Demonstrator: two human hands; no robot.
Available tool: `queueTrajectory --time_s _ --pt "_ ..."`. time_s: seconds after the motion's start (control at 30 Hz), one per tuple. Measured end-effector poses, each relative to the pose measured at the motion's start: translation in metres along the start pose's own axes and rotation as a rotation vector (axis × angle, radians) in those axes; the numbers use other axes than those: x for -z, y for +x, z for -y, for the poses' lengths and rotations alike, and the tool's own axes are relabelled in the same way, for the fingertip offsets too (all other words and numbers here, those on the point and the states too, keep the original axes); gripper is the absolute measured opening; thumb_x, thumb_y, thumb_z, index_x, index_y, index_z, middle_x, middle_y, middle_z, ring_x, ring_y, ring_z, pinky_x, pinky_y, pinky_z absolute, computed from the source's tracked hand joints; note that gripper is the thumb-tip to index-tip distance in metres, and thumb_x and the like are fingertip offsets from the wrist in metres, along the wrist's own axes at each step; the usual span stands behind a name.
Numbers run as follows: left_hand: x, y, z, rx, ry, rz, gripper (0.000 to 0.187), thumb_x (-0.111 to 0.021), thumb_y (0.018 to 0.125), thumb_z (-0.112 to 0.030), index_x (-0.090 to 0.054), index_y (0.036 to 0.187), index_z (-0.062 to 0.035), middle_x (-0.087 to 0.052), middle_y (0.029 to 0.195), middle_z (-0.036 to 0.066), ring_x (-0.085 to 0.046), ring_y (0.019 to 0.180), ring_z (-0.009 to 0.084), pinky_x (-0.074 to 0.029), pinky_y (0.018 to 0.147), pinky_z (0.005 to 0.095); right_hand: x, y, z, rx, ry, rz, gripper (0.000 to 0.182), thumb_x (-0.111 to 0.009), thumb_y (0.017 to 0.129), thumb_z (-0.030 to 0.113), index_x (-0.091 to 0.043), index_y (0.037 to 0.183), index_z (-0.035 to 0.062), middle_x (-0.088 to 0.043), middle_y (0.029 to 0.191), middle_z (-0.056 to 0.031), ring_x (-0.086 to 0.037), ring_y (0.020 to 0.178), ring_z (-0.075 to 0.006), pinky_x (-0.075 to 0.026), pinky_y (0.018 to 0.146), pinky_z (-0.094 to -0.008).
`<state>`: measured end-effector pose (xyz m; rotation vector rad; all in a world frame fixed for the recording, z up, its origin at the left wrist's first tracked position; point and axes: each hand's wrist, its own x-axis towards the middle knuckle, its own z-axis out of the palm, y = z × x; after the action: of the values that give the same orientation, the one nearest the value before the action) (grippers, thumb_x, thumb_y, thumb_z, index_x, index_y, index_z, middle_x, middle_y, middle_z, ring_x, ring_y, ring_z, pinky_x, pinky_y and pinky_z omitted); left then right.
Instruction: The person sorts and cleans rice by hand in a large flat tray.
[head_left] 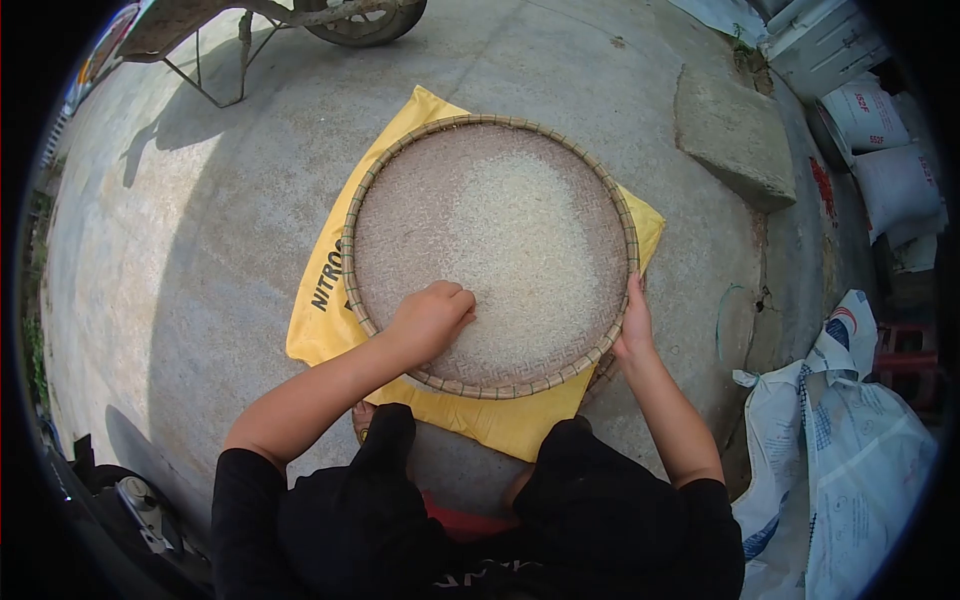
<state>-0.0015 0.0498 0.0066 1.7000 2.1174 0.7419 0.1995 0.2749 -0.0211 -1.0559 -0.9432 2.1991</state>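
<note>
A round woven winnowing basket (400,215) with a bound rim lies in front of me over a yellow sack (320,305) with black lettering. White rice grains (530,240) are spread thinly across its middle and right side. My left hand (436,320) is over the lower left part of the basket, at the edge of the rice. Its fingers are curled together, and anything between them is hidden. At the right rim is my right hand (635,322), gripping the basket with the thumb up along the edge.
A wheelbarrow (365,20) stands at the far left. Beyond the basket to the right is a concrete ramp block (730,135). White sacks (860,450) are at the lower right, more filled sacks (895,185) farther back. Part of a motorbike (145,505) shows at lower left.
</note>
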Motion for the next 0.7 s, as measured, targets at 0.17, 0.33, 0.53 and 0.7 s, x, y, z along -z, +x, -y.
queueTrajectory --time_s 0.17,0.33,0.53,0.7 --pt "0.023 -0.008 0.013 0.010 -0.005 -0.051 0.011 -0.061 0.078 -0.015 -0.054 0.082 -0.0064 -0.056 0.080 0.010 -0.056 0.080 0.0293 -0.046 0.066 0.0384 0.014 0.002 -0.007 0.003 -0.026 0.000 0.054 -0.035 0.096 0.039 -0.031 0.134 0.0011 -0.040 0.134 -0.0133 -0.041 0.120 -0.0266 -0.034 0.101 -0.0382" --pt "0.058 -0.047 0.040 0.371 -0.169 -0.250 0.010 -0.063 0.078 -0.004 -0.054 0.083 -0.0024 -0.055 0.075 0.011 -0.055 0.067 0.0243 -0.044 0.060 0.0319 0.027 0.005 -0.005 -0.017 -0.027 -0.017 0.057 -0.034 0.096 0.041 -0.028 0.136 0.0025 -0.036 0.137 -0.0133 -0.038 0.124 -0.0270 -0.032 0.103 -0.0381" --pt "0.022 -0.091 0.073 0.513 0.178 -0.102 0.024 -0.065 0.078 -0.014 -0.057 0.098 -0.0045 -0.058 0.076 0.011 -0.058 0.069 0.0234 -0.046 0.061 0.0327 0.028 0.004 -0.002 0.040 0.039 -0.040 0.053 -0.034 0.097 0.036 -0.032 0.132 -0.0025 -0.041 0.132 -0.0158 -0.043 0.118 -0.0269 -0.035 0.100 -0.0384" --pt "0.035 -0.052 0.048 0.356 0.219 -0.273 0.019 -0.063 0.078 -0.014 -0.058 0.095 -0.0075 -0.059 0.072 0.008 -0.058 0.064 0.0234 -0.046 0.056 0.0351 0.021 0.004 0.001 0.022 0.034 -0.076 0.051 -0.036 0.096 0.036 -0.035 0.130 -0.0027 -0.044 0.129 -0.0150 -0.046 0.115 -0.0260 -0.038 0.097 -0.0378"
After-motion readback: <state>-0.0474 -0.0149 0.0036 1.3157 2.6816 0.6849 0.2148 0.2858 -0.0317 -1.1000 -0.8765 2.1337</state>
